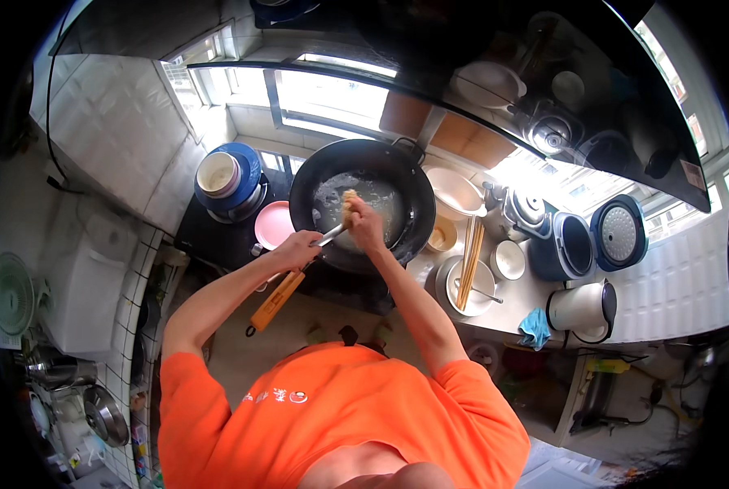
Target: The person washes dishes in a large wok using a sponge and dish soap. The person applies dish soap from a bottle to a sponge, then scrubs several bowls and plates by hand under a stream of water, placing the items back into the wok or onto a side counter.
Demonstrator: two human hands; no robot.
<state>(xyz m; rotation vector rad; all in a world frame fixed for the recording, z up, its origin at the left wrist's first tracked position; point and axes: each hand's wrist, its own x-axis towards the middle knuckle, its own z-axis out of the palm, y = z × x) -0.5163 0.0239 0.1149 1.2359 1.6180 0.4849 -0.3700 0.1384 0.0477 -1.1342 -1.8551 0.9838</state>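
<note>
A large dark wok (302, 211) sits on the black stove, with whitish, foamy liquid in its bottom. My left hand (298, 250) grips the metal shaft of a utensil near the wok's lower left rim. Whether that shaft belongs to the orange-handled piece is unclear; the orange handle (277, 301) hangs below the hand. Over the wok, my right hand (365, 227) holds a tan, rough-looking bundle (349, 202), perhaps a scrubbing brush, against or close to the shaft's upper end. The utensil's far end is hidden by the right hand.
Left of the wok are a pink plate (274, 225) and bowls on a blue plate (249, 160). To the right stand a white dish (455, 189), wooden chopsticks (471, 266) across stacked bowls, a rice cooker (560, 247), an electric kettle (575, 307) and a blue cloth (534, 328). A dark range hood hangs above.
</note>
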